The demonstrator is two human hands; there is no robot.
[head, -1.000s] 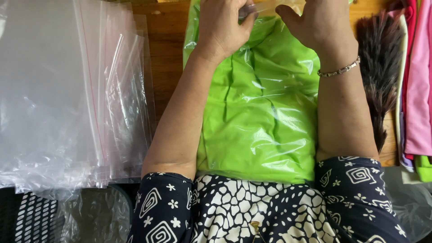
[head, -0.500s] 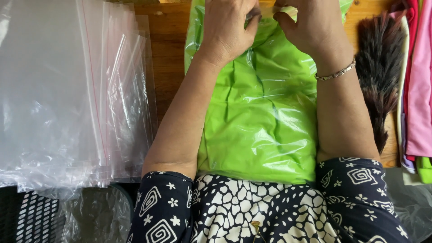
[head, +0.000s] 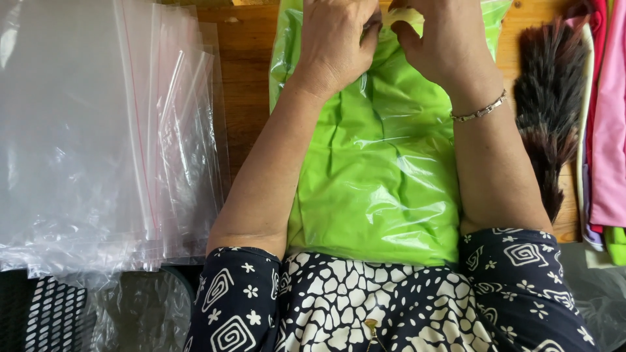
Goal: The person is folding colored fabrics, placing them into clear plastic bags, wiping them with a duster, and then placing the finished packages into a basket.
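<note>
A folded bright green garment inside a clear plastic bag (head: 381,189) lies on the wooden table (head: 244,98) in front of me. My left hand (head: 336,42) and my right hand (head: 440,39) both pinch the bag's far end near the top edge of the view, thumbs almost touching. My fingertips are partly cut off by the frame. A thin metal bracelet (head: 479,112) circles my right wrist. Both forearms run along the sides of the bag.
A stack of empty clear zip bags (head: 98,137) covers the table's left side. A dark feather duster (head: 548,111) lies to the right, with pink and green clothes (head: 606,124) beyond it. My patterned dark sleeves fill the bottom.
Both hands have drawn closer together at the bag's far end and curled their fingers onto it. The bag's top edge has bunched slightly.
</note>
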